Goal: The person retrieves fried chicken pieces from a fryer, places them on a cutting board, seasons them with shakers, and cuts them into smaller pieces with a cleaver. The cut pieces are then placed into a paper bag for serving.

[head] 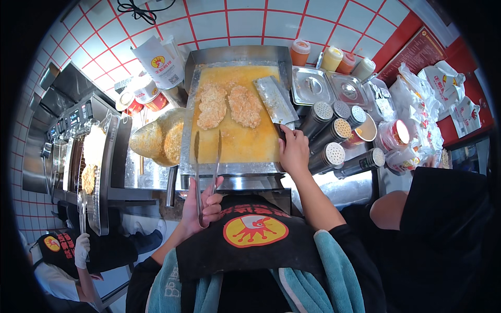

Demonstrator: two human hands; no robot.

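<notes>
Two breaded fried cutlets, a left one and a right one, lie side by side on a yellow cutting board set in a metal tray. My left hand holds metal tongs; their tips are apart below the left cutlet, with nothing between them. At the board's right edge, my right hand grips the dark handle of a cleaver. Its broad blade rests across the board's right side, apart from the right cutlet.
A metal scoop with crumbs sits left of the board. Several shakers crowd the right, with lidded steel containers and sauce bottles behind. Far left, a gloved co-worker's hand holds tongs at a fryer rack. Another person stands right.
</notes>
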